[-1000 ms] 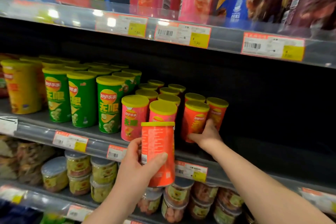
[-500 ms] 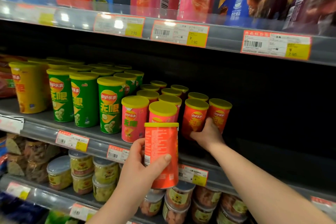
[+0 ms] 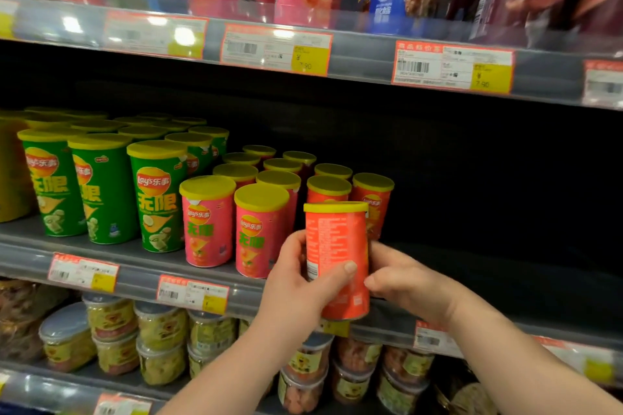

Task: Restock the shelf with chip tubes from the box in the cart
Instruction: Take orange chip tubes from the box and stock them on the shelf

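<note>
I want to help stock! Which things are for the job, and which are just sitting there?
For the job: held orange tube, left hand, right hand, shelved orange tubes, middle shelf.
Just there: green tubes, pink tubes, jars, price tags.

A smooth, faintly glossy printed wrap is shown on the orange tube (image 3: pixel 337 259) held between the left hand (image 3: pixel 296 283) and the right hand (image 3: pixel 404 283); its yellow lid (image 3: pixel 335 206) looks matt plastic. Above the hands, a glossy clear plastic rail (image 3: pixel 360 50) is lit by glare.
</note>
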